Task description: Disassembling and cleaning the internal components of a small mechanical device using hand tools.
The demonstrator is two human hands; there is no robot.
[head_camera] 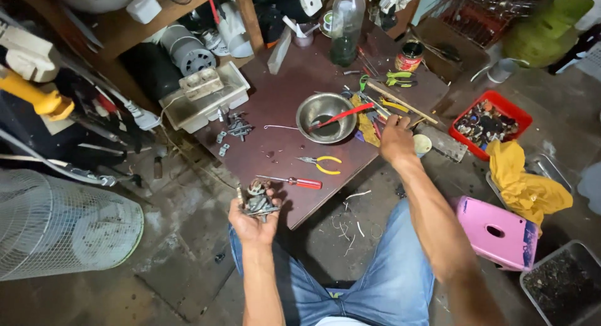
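Observation:
My left hand point(253, 221) holds a small grey metal motor part point(256, 199) palm up, just off the near corner of a low dark brown table point(282, 100). My right hand point(395, 138) reaches onto the table's right side, fingers down among a pile of hand tools point(382, 107), beside a yellow rag. I cannot tell whether it grips anything. A steel bowl point(324, 116) with a red-handled tool resting in it sits left of that hand. A red-handled screwdriver point(294, 182) and yellow-handled pliers point(322, 164) lie near the table's front edge.
A white tray point(206, 100) and small metal brackets point(235, 129) sit on the table's left. Bottle point(346, 25) and jar point(410, 55) stand at the back. Fan guard point(62, 226) lies left. Red parts bin point(491, 120), yellow cloth point(523, 182), pink stool point(498, 232) stand right.

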